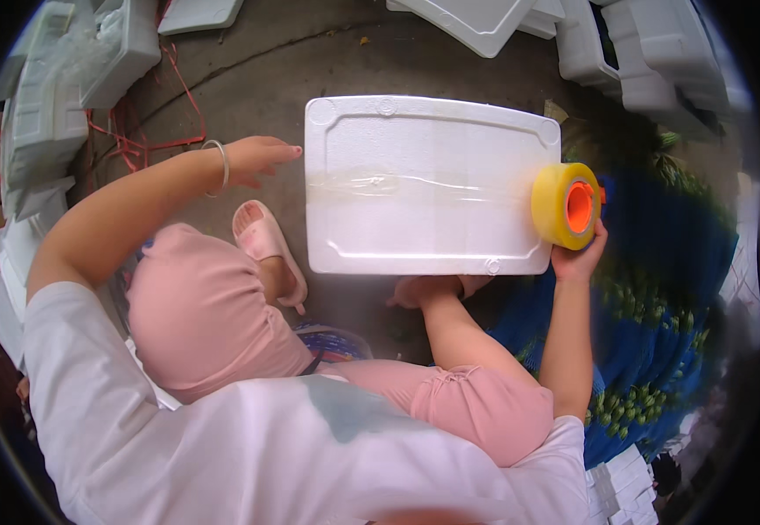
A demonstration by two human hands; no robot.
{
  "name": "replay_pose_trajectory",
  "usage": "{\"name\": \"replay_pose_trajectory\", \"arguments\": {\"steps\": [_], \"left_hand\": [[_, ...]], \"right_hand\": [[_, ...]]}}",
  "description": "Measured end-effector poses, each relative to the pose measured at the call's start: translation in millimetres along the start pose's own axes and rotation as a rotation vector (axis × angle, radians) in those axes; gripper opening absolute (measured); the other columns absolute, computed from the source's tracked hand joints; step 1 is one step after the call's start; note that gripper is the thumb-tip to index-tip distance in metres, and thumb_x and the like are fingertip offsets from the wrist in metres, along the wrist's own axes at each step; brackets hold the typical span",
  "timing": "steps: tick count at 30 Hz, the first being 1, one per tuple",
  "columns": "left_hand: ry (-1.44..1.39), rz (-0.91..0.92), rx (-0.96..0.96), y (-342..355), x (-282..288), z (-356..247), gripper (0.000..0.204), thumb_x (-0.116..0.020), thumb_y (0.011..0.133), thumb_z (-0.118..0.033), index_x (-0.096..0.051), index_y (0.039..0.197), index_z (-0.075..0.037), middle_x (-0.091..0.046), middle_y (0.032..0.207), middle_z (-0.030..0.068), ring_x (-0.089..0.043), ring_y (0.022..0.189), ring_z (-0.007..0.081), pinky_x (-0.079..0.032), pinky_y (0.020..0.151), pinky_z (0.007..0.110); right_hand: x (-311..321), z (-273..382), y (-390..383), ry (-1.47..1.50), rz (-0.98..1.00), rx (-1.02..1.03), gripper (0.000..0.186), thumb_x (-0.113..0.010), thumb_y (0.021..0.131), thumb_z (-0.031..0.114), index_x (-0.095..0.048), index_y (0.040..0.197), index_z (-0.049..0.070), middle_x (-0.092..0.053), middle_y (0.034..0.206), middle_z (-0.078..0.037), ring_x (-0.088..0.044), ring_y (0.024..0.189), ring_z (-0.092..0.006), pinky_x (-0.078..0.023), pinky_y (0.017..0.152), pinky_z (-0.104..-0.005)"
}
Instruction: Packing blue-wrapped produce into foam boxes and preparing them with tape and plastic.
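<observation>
A white foam box (pixel 432 140) with its lid on stands on the ground before me. A strip of clear tape (pixel 459 181) runs lengthwise across the lid's middle, wrinkled toward the left. At the box's right end, my right hand (pixel 580 255) grips a tape dispenser (pixel 566 206) with a thick yellowish roll on an orange hub. Part of its blue frame shows behind the roll. My left hand (pixel 259 161), a bangle at the wrist, reaches toward the box's left end, fingers stretched out and holding nothing. Its fingertips are just short of the box edge.
White foam boxes (pixel 43 131) are stacked along the left, with more foam boxes (pixel 651 52) at the upper right. Red strapping (pixel 170 131) lies loose on the ground. Green produce (pixel 634 402) on blue netting (pixel 529 324) spreads along my right. Loose lids (pixel 476 22) lie at the far side.
</observation>
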State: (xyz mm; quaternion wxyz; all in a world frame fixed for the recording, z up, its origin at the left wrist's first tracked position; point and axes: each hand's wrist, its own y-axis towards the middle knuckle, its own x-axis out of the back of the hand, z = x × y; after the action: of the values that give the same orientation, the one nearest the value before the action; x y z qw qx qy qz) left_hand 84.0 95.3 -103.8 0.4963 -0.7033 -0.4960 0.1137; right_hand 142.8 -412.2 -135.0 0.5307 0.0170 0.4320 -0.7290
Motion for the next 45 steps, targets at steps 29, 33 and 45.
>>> {"name": "replay_pose_trajectory", "arguments": {"steps": [29, 33, 45], "left_hand": [[-1.091, -0.709, -0.181, -27, 135, 310, 0.045, -0.065, 0.084, -0.023, -0.049, 0.118, 0.000, -0.062, 0.104, 0.0111, -0.062, 0.088, 0.0188, -0.051, 0.078, 0.033], [-0.981, -0.827, -0.085, -28, 129, 314, 0.048, -0.066, 0.084, -0.028, -0.051, 0.120, 0.000, -0.063, 0.105, 0.0113, -0.062, 0.090, 0.0168, -0.050, 0.080, 0.031], [-0.100, -1.498, -0.050, -85, -23, 301, 0.073, -0.067, 0.078, -0.026, -0.032, 0.137, -0.004, -0.029, 0.143, 0.0217, -0.028, 0.130, 0.0396, -0.025, 0.108, 0.046]], "right_hand": [[-319, -288, -9, -0.253, 0.407, -0.232, 0.039, -0.049, 0.085, 0.032, -0.051, 0.115, 0.008, -0.058, 0.112, -0.004, -0.054, 0.106, -0.0189, -0.041, 0.093, -0.0335], [-308, -277, -22, -0.248, 0.459, -0.273, 0.041, -0.048, 0.084, 0.034, -0.052, 0.116, 0.009, -0.059, 0.114, -0.003, -0.055, 0.107, -0.0196, -0.043, 0.094, -0.0346], [-262, -89, -152, -1.769, 0.613, 0.666, 0.084, -0.066, 0.066, 0.015, -0.034, 0.143, 0.021, -0.061, 0.104, -0.012, -0.061, 0.092, -0.0210, -0.046, 0.084, -0.0300]]}}
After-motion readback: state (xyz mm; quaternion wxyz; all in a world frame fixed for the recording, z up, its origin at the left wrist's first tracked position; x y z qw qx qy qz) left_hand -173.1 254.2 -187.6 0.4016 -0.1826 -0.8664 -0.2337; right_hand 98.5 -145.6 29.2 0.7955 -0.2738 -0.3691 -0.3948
